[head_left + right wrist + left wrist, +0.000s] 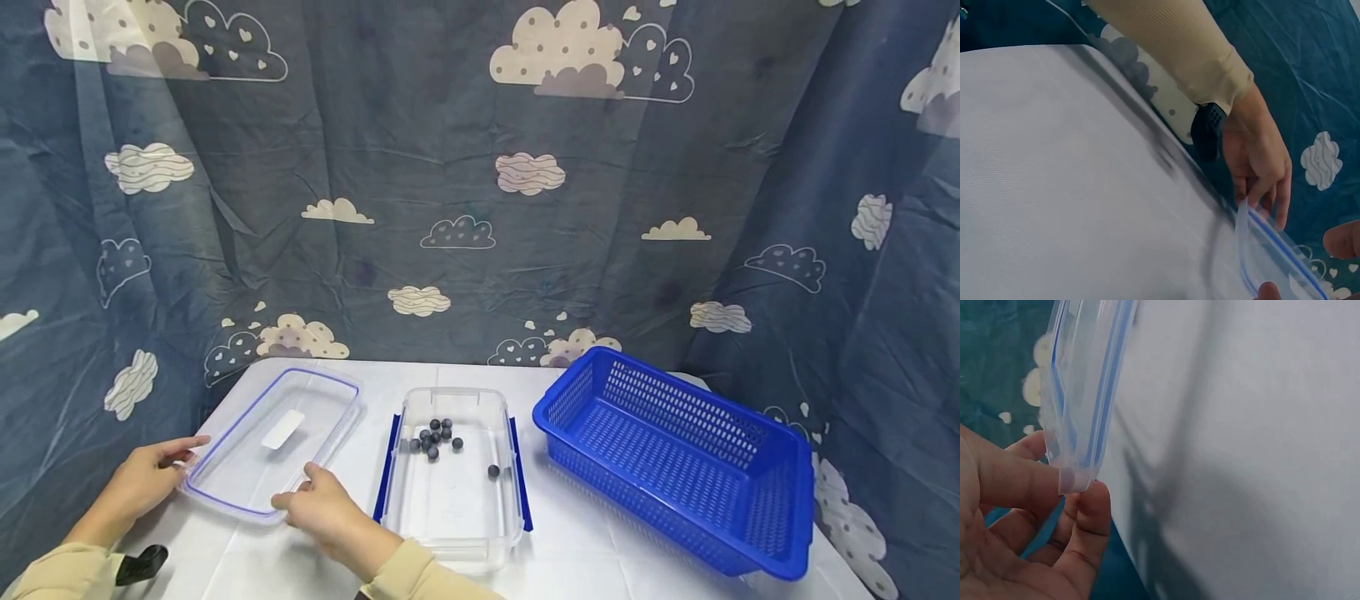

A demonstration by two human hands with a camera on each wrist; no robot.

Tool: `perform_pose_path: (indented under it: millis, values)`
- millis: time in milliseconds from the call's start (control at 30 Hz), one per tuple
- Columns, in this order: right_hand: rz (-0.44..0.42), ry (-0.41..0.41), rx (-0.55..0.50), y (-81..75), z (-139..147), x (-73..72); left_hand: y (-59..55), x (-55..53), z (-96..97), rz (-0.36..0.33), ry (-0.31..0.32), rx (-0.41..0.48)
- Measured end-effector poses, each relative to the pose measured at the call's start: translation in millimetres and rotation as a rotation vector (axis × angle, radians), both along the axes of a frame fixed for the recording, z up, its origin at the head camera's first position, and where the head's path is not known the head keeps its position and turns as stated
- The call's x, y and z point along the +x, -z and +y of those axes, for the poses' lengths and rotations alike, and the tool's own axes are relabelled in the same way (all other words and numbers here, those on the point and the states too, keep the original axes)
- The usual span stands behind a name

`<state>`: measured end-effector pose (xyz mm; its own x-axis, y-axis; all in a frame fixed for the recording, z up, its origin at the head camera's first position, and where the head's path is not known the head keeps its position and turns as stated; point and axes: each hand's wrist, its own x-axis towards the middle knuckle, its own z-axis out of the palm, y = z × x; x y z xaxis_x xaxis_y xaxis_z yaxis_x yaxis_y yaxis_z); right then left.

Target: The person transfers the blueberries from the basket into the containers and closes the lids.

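Observation:
A clear plastic lid (247, 471) with a blue sealing line and a white label is held at the left of the table. My left hand (142, 479) pinches its near left corner between thumb and fingers, which the left wrist view shows close up. On the lid's near right edge, my right hand (330, 508) grips with the thumb on top. Beside it stands a clear plastic container (450, 517) with blue side clips folded outward. Several small dark balls (435, 437) lie inside, mostly clustered toward the back left, one apart at the right.
A blue perforated basket (675, 492) sits at an angle on the right of the white-covered table (577, 558). Behind and at both sides hangs a dark blue curtain (450, 183) with cloud prints.

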<state>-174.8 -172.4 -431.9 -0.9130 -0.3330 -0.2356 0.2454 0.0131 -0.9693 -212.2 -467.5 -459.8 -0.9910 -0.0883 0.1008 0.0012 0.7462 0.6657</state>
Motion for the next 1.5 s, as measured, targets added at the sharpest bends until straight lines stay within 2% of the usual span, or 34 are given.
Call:
perform_pose_path:
  millis: [333,467,567,667,733,833,1000,1233,1400,1500]
  values:
    - [0.195,0.028,0.106,-27.0,25.1,-3.7,-15.3,17.1,14.1,0.105,0.058,0.281]
    - [0.274,0.011,0.139,-34.6,42.8,-8.1,-26.0,21.1,28.1,0.087,0.051,0.334]
    - [0.321,-0.013,0.160,-38.0,59.7,-12.1,-35.4,21.9,42.2,0.056,0.037,0.333]
    - [0.368,-0.035,0.175,-40.8,78.3,-16.2,-43.6,22.2,58.8,0.055,0.032,0.334]
    - [0.401,-0.037,0.175,-42.4,91.1,-19.0,-47.7,22.7,70.9,0.080,0.046,0.342]
    - [0.459,-0.021,0.175,-45.7,110.8,-23.0,-55.4,24.3,92.0,0.113,0.070,0.360]
    - [0.541,0.028,0.165,-51.4,147.3,-28.7,-71.1,26.0,131.6,0.128,0.115,0.403]
    - [0.586,0.134,0.155,-56.0,192.2,-31.8,-87.3,30.0,182.4,0.143,0.184,0.549]
    - [0.596,0.231,0.101,-57.1,216.0,-34.4,-95.4,31.2,213.8,0.119,0.216,0.648]
    - [0.591,0.265,0.051,-54.3,228.2,-37.3,-98.7,31.9,229.0,0.129,0.229,0.709]
